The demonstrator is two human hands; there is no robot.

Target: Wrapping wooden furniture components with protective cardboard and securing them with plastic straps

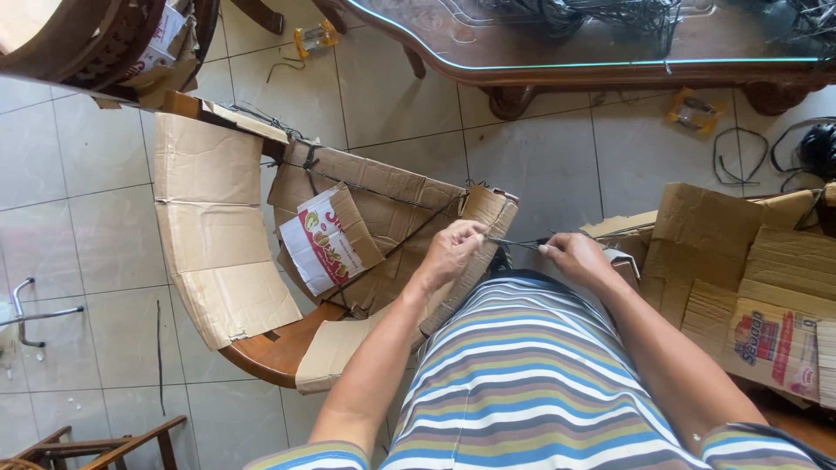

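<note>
My left hand [451, 252] and my right hand [575, 258] are held close together in front of my striped shirt. Between them runs a thin dark strap [515, 244], pinched at one end by the left fingers and at the other by the right fingers. Just beyond the left hand stands a wooden chair [274, 352] wrapped in brown cardboard sheets [383, 200], which are bound by dark straps crossing over them. A printed red and white flap [322, 239] sits on that cardboard.
A stack of flattened cardboard [749, 278] lies at the right. A dark wooden table [557, 43] with cords on top stands at the far side. Loose straps [740, 157], a small yellow packet [694, 111], and a metal frame [26, 313] lie on the tiled floor.
</note>
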